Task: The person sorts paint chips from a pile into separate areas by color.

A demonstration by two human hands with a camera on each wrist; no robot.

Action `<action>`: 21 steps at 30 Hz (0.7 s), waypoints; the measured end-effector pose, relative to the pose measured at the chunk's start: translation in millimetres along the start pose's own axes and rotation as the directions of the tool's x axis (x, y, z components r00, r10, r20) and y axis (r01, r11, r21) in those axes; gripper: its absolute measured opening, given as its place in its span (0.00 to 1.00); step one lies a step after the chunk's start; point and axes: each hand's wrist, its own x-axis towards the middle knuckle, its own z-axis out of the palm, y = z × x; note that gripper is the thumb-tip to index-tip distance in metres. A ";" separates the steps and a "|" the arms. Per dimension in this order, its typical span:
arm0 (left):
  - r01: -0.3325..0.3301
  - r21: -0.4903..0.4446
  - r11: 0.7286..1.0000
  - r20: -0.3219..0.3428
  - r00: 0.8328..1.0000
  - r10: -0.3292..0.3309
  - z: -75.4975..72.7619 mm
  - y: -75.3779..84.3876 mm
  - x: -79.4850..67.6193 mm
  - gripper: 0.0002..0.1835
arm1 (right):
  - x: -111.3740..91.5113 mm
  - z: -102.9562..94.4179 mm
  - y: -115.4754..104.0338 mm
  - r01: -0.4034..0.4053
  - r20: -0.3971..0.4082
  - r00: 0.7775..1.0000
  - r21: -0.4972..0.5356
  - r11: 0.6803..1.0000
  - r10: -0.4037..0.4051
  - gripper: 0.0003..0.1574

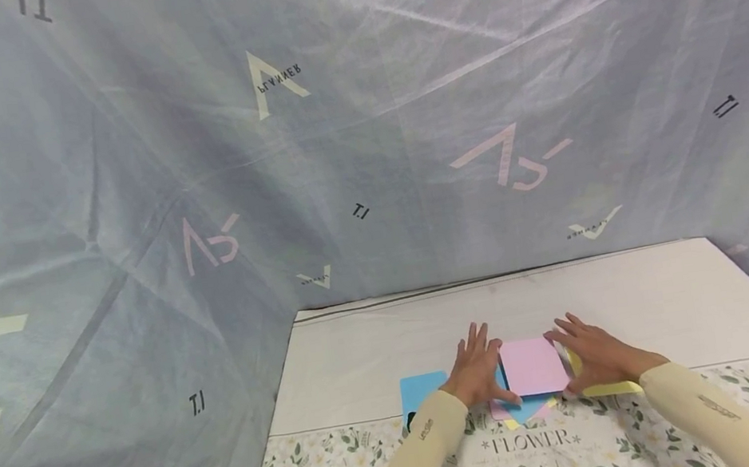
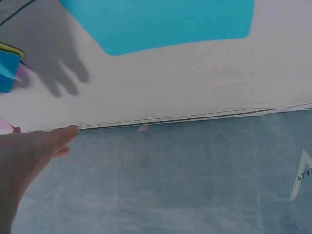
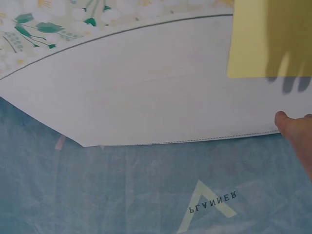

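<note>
A square pink sheet (image 1: 533, 367) is held between my two hands, above a fanned pile of sheets. My left hand (image 1: 477, 371) grips its left side, index finger at the far corner and thumb at the near one. On the opposite side my right hand (image 1: 600, 357) holds the right corners likewise; that edge bows slightly. Beneath, the pile shows a blue sheet (image 1: 527, 407) with yellow and pink corners around it. In the left wrist view only a sliver of pink appears beside the fingers (image 2: 66, 134); the right wrist view shows none of it.
Left of the pile lies another blue sheet (image 1: 423, 389), with a small black thing (image 1: 411, 420) partly hidden by the left sleeve. A yellow sheet (image 3: 248, 44) lies under the right hand. The table cover (image 1: 363, 348) is white with a floral band; grey-blue printed fabric (image 1: 361, 146) hangs behind.
</note>
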 end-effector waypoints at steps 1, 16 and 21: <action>-0.003 0.001 1.000 0.000 1.000 0.003 0.1 1.2 -0.3 0.60 | -1.8 -0.2 0.1 0.000 -0.004 1.000 -0.002 1.000 0.000 0.66; -0.071 0.058 0.996 -0.013 0.997 0.072 6.3 23.3 -6.9 0.62 | -32.5 -2.3 13.1 0.043 -0.051 0.998 -0.020 0.999 -0.044 0.67; -0.104 0.073 0.992 -0.023 0.994 0.106 15.3 29.8 -14.1 0.62 | -46.0 1.4 15.5 0.063 -0.048 0.997 -0.024 0.998 -0.064 0.68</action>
